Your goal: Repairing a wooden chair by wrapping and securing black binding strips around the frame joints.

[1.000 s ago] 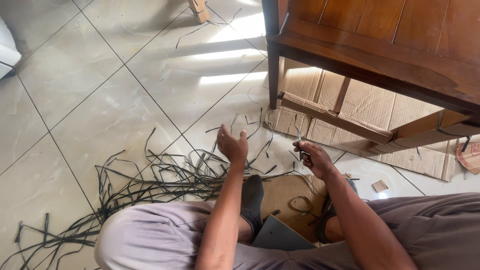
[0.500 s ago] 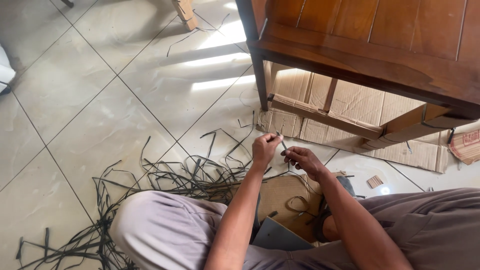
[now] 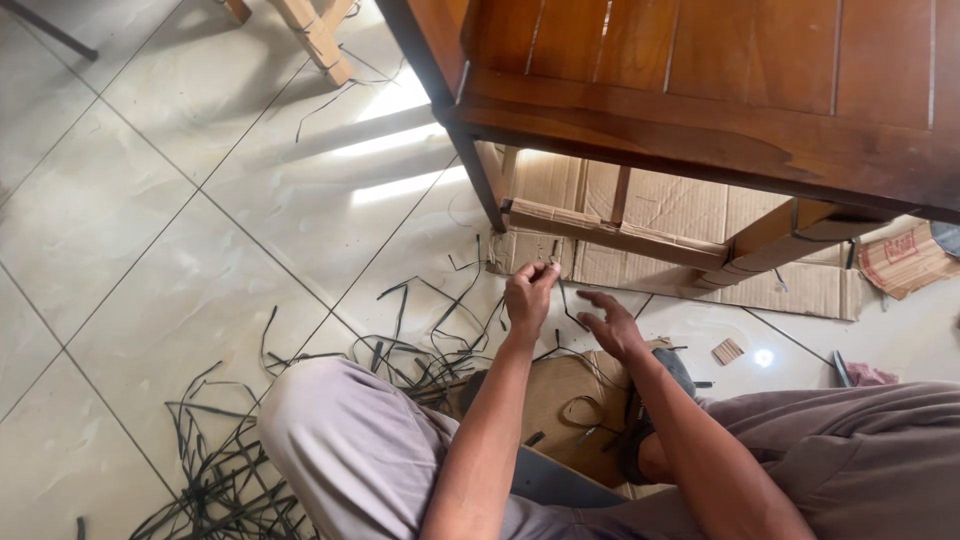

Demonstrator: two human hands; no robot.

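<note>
**Hands at the strand, under the table**

We see a thin dark strand (image 3: 566, 303) pinched at its top end between the fingertips of the left hand (image 3: 528, 296). The strand hangs from that pinch and curves down between the two hands, just in front of the table's lower rail (image 3: 610, 232), which is wrapped in cardboard. The left hand is closed on the strand, thumb against fingers, held up close to the rail. The right hand (image 3: 610, 325) sits just beside it, lower and to the right, fingers spread and open, holding nothing that we can make out; whether a fingertip touches the strand we cannot tell.

Both forearms reach forward from our bent knees. Between the legs lies a cardboard sheet (image 3: 560, 405) on the floor, with a loop of strand on it. More cardboard (image 3: 650, 215) lies flat under the wooden table (image 3: 700, 90), behind the rail. To the left, a tangle of loose dark strips (image 3: 230, 470) spreads over the pale tiles (image 3: 150, 250). A small wooden block (image 3: 727, 351) lies on the tiles to the right of the hands.
</note>
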